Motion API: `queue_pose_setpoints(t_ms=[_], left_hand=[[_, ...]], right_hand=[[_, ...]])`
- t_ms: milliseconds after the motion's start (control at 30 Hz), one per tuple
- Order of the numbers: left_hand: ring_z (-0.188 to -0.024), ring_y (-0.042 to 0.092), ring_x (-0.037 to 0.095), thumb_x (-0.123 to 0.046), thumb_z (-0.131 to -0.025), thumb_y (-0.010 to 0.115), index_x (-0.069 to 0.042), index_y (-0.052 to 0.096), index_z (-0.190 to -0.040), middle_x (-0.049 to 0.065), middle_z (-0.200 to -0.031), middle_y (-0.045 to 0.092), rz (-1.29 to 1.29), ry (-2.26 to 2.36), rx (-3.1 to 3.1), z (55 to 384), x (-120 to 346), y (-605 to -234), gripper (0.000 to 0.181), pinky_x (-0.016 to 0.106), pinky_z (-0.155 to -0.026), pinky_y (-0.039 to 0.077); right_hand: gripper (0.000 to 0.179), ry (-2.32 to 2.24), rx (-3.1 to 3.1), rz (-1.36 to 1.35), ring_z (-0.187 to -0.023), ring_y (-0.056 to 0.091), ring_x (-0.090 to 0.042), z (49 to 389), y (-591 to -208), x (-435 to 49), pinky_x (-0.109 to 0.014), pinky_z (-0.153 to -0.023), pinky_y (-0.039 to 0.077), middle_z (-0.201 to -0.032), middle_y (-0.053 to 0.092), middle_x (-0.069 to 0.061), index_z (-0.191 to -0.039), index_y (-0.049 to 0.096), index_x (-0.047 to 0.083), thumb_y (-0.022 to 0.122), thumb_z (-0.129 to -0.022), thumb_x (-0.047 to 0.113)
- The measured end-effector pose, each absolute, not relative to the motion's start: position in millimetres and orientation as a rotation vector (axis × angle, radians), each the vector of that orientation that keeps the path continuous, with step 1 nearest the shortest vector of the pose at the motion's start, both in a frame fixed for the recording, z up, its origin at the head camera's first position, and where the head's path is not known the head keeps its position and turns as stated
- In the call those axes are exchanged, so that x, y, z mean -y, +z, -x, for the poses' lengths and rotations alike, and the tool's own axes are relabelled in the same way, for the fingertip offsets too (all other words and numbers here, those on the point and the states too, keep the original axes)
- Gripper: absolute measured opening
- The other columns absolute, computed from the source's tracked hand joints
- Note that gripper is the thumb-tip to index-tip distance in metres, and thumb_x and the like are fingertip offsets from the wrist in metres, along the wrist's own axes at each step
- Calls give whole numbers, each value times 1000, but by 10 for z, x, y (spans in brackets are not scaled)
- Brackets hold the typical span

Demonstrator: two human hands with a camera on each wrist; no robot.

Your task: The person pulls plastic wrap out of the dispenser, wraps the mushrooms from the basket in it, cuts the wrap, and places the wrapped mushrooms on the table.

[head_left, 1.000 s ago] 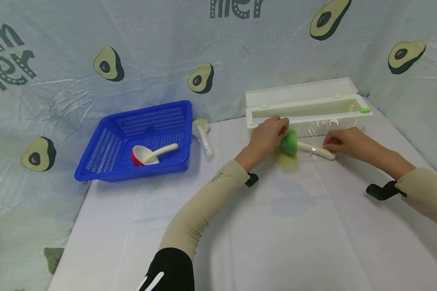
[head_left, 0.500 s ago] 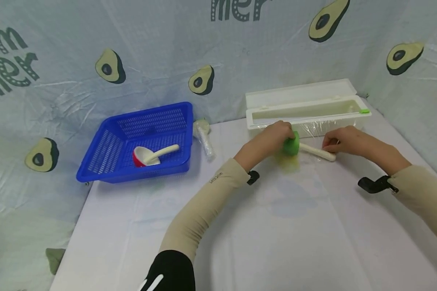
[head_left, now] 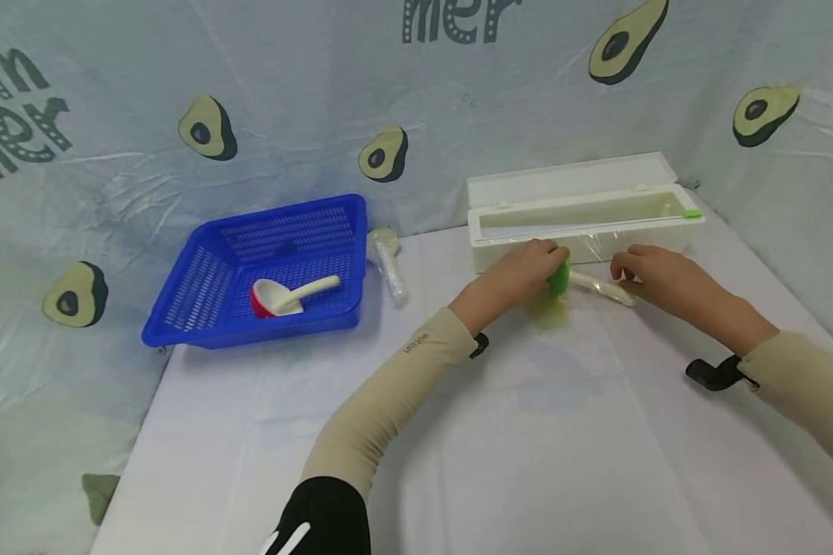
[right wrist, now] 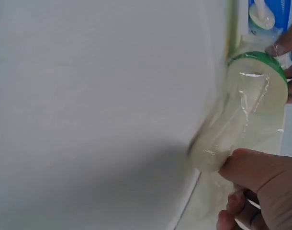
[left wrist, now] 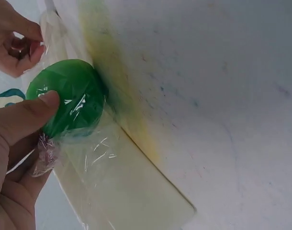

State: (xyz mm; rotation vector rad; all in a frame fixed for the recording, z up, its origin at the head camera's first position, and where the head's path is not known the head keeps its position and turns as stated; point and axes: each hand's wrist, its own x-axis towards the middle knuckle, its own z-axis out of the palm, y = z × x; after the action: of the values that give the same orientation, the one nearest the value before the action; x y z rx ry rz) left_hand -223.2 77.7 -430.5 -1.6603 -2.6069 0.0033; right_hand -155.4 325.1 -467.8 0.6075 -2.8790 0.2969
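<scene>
A green ladle (head_left: 560, 279) with a cream handle (head_left: 600, 288) lies wrapped in clear plastic wrap (left wrist: 95, 143), just in front of the white wrap dispenser box. My left hand (head_left: 514, 277) pinches the green bowl, its thumb on the film over the rounded back in the left wrist view. At the handle's far end, my right hand (head_left: 673, 285) has thumb and curled fingers pinching the film, the thumb right at the handle tip in the right wrist view. Shiny film (right wrist: 244, 105) lies along the handle. Crumpled film (left wrist: 46, 151) gathers beneath the left thumb.
Behind the hands stands the dispenser box (head_left: 487, 255) with its lid (head_left: 569, 179) raised and a green slider (head_left: 692, 213) at its right end. A blue basket (head_left: 250, 336) at the left holds a red and white ladle (head_left: 278, 297). Beside it lies a film-wrapped ladle (head_left: 391, 271).
My left hand has come down and to the right, covering more of the green bowl. The right hand has shifted slightly, staying by the handle's end.
</scene>
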Motion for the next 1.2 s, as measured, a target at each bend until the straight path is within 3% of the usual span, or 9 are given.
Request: queue_pose_setpoints(t_ms=[100,333,433,600,767,933,1000,1100,1200], left_hand=[[-111,63,20,-4,-99,64,-4,66,-120,9,-119,67,1692,1,2549,2259,-746,-4337,21,25,-96,49],[-97,60,19,3,-103,47,1,62,-116,9,-108,65,1684,35,2561,2289,-677,-4299,20,26,-87,50],[-99,59,18,-3,-102,57,-1,59,-118,8,-111,63,1701,-68,2623,2323,-634,-4307,16,25,-88,48],[-117,57,16,-7,-97,70,-4,56,-133,7,-130,58,1632,-159,2721,2376,-573,-4365,39,20,-98,44],[-106,59,19,-6,-101,62,-5,67,-108,8,-114,64,1592,-199,2688,2409,-509,-4423,9,22,-89,46],[-124,52,21,-2,-103,55,-6,63,-97,9,-134,59,1735,-343,2529,2457,-457,-4461,11,21,-100,40],[-119,51,16,-4,-105,51,-7,57,-98,6,-127,58,1800,-457,2535,2474,-474,-4471,9,17,-98,36],[-97,48,14,-9,-108,48,-8,46,-99,4,-100,51,1798,-588,2621,2466,-536,-4467,9,20,-83,35],[-91,50,15,-16,-109,47,-10,44,-101,4,-95,54,1636,-648,2720,2415,-607,-4458,10,22,-81,39]], right_hand=[[27,299,2788,-704,-74,59,-20,1531,-4748,-3291,-37,-60,50,-84,60,-4,-89,66,9,81,-77,-9],[28,307,2768,-776,-74,62,-19,1546,-4749,-3322,-39,-63,53,-86,67,-2,-89,70,10,79,-77,-14],[26,307,2836,-750,-77,64,-21,1544,-4720,-3311,-41,-66,54,-89,70,-4,-92,70,9,76,-79,-13],[24,327,2890,-740,-78,66,-22,1530,-4684,-3298,-41,-68,55,-87,71,-5,-94,70,7,75,-80,-12],[15,368,3006,-681,-77,62,-17,1529,-4653,-3286,-37,-67,53,-91,71,-1,-100,71,9,74,-87,1],[16,381,3040,-669,-83,66,-20,1553,-4654,-3292,-41,-71,56,-94,71,0,-100,72,9,80,-88,14],[16,392,3030,-685,-84,67,-22,1558,-4660,-3288,-43,-73,57,-93,71,-1,-98,72,8,81,-86,11],[16,411,3029,-657,-83,67,-22,1555,-4666,-3275,-43,-74,57,-92,71,-1,-96,71,9,82,-85,9],[17,415,3038,-627,-85,68,-24,1545,-4673,-3278,-44,-75,58,-93,72,-3,-97,71,8,82,-84,8]])
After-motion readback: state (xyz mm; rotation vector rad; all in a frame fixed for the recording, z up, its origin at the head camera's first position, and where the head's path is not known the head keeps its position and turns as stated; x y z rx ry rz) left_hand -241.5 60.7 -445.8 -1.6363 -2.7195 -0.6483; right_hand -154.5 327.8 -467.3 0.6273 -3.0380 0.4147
